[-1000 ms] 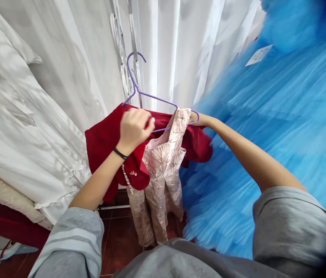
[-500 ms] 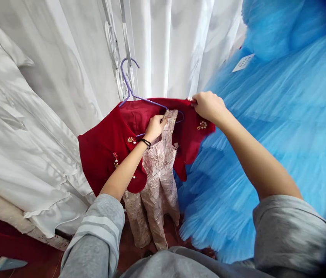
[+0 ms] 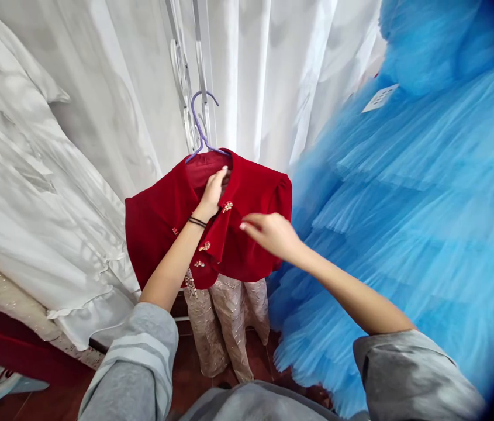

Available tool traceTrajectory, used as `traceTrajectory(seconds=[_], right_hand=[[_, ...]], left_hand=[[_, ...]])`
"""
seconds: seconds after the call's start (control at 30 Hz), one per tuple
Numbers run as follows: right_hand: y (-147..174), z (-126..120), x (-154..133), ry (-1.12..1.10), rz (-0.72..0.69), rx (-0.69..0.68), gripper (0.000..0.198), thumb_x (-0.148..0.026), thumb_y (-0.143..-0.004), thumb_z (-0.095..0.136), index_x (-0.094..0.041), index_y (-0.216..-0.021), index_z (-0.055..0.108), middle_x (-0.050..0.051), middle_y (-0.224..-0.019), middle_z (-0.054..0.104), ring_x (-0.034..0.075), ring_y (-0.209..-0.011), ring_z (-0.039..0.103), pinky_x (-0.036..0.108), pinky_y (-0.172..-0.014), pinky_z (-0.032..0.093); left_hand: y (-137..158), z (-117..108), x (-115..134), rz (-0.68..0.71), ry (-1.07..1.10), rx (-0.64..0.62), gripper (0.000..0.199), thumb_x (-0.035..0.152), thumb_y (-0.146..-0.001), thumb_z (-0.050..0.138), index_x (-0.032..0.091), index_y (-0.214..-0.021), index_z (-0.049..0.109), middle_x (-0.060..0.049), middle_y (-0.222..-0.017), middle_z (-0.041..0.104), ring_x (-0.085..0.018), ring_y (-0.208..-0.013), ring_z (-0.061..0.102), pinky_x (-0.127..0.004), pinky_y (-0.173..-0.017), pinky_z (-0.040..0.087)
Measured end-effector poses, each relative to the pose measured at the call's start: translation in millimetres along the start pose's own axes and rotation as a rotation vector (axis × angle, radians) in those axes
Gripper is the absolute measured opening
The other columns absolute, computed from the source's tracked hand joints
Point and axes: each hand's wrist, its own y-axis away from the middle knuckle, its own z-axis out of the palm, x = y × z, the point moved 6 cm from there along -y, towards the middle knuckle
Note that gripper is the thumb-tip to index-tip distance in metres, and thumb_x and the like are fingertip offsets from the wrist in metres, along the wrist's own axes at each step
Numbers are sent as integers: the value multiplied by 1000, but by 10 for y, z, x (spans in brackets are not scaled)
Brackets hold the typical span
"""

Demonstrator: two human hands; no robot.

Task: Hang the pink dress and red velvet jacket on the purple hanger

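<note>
A short red jacket (image 3: 251,181) with jewelled fastenings hangs on a purple hanger (image 3: 201,131), its front panels drawn close together. Below its hem show the legs of a pale pink, shiny patterned garment (image 3: 223,318); the upper part is hidden by the jacket. My left hand (image 3: 214,190), with black bands at the wrist, lies in the jacket's neck opening, fingers stretched up by the collar's inner edge. In front of the jacket's right panel is my right hand (image 3: 273,234), fingers extended and slightly blurred, with nothing visible in them.
Layered blue tulle dresses (image 3: 361,234) fill the right side, with a white tag (image 3: 379,98) on one. White garments (image 3: 54,204) hang at the left. Behind are a metal rack (image 3: 187,88) and white curtains (image 3: 251,70).
The jacket's right panel has swung forward over the pink garment's top. My right hand has let go of the panel's edge and moved down and left; my left hand has released the pink strap.
</note>
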Motion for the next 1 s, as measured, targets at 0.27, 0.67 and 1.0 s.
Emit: traceTrajectory(seconds=[0.27, 0.67, 1.0], right_hand=[[-231, -339, 1245, -217, 201, 498, 36, -46, -82, 51, -15, -94, 64, 8, -82, 67, 19, -69, 56, 32, -66, 45], [34, -355, 1243, -126, 194, 552, 40, -44, -87, 48, -16, -111, 65, 13, -101, 72, 28, -88, 66, 41, -77, 52], [-801, -630, -16, -72, -334, 439, 51, -39, -90, 51, -18, -136, 50, 15, -135, 58, 31, -123, 52, 51, -104, 43]], left_hand=[[427, -69, 170, -17, -119, -61, 25, 39, -77, 64, 17, -70, 56, -3, -70, 63, -16, -69, 58, -28, -66, 46], [823, -500, 642, 168, -411, 52, 17, 30, -86, 56, 18, -91, 67, -7, -92, 73, -20, -84, 68, -32, -81, 53], [385, -1281, 604, 339, -849, 84, 48, 49, -95, 39, 15, -125, 56, -14, -127, 63, -27, -119, 58, -40, -104, 42]])
